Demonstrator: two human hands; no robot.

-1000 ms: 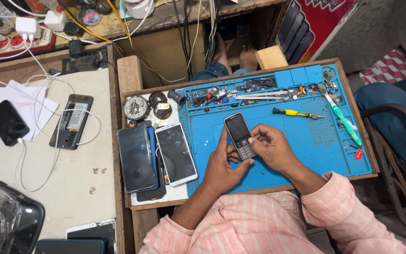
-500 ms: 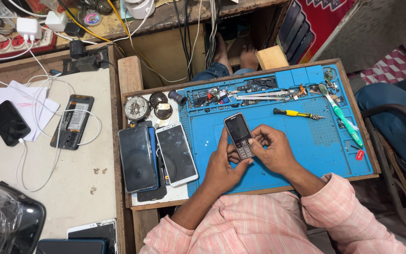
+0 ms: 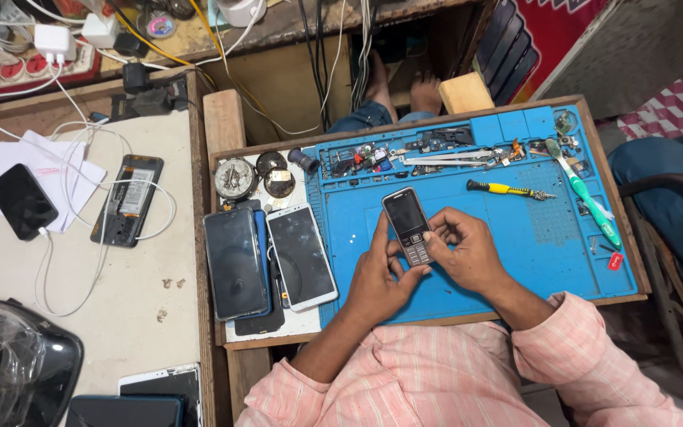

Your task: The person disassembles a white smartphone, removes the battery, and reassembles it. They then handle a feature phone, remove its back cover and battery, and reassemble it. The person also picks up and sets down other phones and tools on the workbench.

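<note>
A small dark keypad phone [image 3: 409,225] is held upright over the blue work mat [image 3: 507,237]. My left hand [image 3: 377,277] grips its lower left side, with the thumb near the keypad. My right hand [image 3: 464,249] holds its right edge, fingers curled beside the keys. A yellow-handled screwdriver [image 3: 503,189] lies on the mat to the right, apart from both hands. A green toothbrush [image 3: 586,194] rests near the mat's right edge.
Two smartphones [image 3: 235,261] [image 3: 302,255] lie face up left of the mat. Small parts and tweezers [image 3: 444,154] fill the mat's top tray. On the left table are a black phone [image 3: 21,202] on paper, an opened phone [image 3: 128,198] with white cables, and a black helmet [image 3: 9,368].
My hands and the keypad phone stay in nearly the same place; the right fingers shift slightly along the phone's right side.
</note>
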